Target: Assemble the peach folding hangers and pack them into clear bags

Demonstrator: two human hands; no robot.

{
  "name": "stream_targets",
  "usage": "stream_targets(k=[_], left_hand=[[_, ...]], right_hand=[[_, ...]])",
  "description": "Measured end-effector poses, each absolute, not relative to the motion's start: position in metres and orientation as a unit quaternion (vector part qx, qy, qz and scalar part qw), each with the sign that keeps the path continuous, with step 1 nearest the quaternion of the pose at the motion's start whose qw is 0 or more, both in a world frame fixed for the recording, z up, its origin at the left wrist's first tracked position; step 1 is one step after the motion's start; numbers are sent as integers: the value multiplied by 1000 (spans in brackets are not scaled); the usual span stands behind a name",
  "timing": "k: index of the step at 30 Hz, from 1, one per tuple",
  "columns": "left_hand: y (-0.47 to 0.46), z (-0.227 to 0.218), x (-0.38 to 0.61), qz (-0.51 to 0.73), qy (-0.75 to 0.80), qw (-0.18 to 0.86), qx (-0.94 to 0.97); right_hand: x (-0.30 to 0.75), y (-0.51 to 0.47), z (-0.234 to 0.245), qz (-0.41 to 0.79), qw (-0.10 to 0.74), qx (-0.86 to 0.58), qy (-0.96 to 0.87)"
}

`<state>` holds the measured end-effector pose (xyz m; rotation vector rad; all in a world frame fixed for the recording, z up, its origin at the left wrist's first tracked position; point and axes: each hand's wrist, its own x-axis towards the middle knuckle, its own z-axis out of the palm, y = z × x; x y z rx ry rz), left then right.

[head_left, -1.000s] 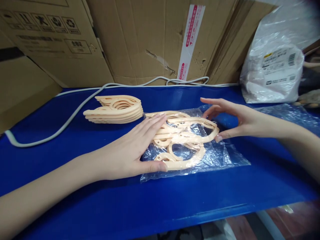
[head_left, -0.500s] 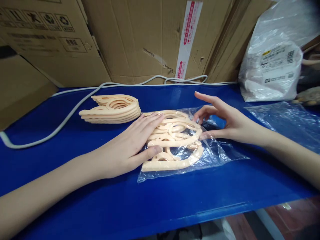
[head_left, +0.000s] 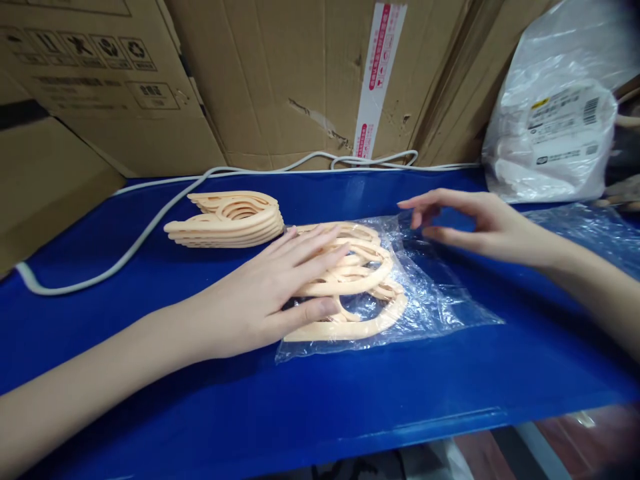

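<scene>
A clear plastic bag [head_left: 440, 303] lies flat on the blue tabletop, with several beige plastic folding hangers [head_left: 370, 327] inside it. My left hand [head_left: 295, 280] rests flat on the hangers and the bag, fingers stretched out and thumb apart. Over the bag's far right part hovers my right hand [head_left: 470, 220], its fingers curved and apart from the thumb, holding nothing. Left of the bag, beyond my left hand, stands a neat stack of the same beige hangers [head_left: 250, 230].
Cardboard boxes [head_left: 280, 80] line the back of the blue table [head_left: 300, 413]. A white cable [head_left: 145, 233] runs along the back and left. At the back right sits a white plastic package [head_left: 550, 147], with another clear plastic sheet [head_left: 590, 233] before it.
My right hand has lifted off the bag's right end and moved right, away from the hangers. The bag's right part lies flatter. My left hand has slid slightly right over the hangers.
</scene>
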<state>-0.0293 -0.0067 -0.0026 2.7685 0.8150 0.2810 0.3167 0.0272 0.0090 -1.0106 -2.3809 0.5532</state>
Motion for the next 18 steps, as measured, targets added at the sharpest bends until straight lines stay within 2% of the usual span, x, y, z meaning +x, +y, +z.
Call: stream_targets(k=[3,6,11,18], left_hand=[[-11,6,-12,81,267,132,951],[-11,8,5,82,257,140,953],[-9,6,22,106,238,131,957],[-17,0,37,138,180,93,969]], right_hand=[[335,47,0,136,274,-380,-873],[336,57,-11,139,278,-381,-871],[326,54,-11,234,286,-383,-847],[309,39,-2,393,365,-417,-734]])
